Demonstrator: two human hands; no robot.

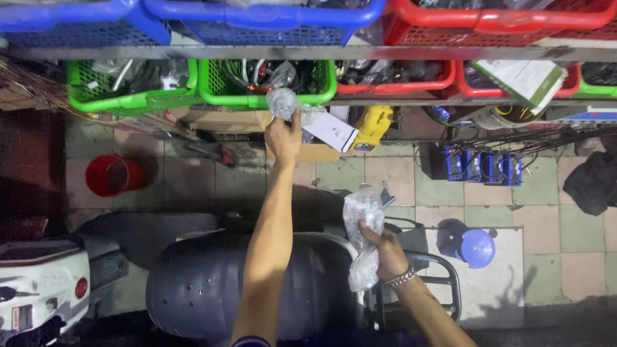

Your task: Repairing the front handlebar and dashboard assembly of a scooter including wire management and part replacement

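Tiled floor, red bucket, blue stool, shelf of coloured plastic baskets
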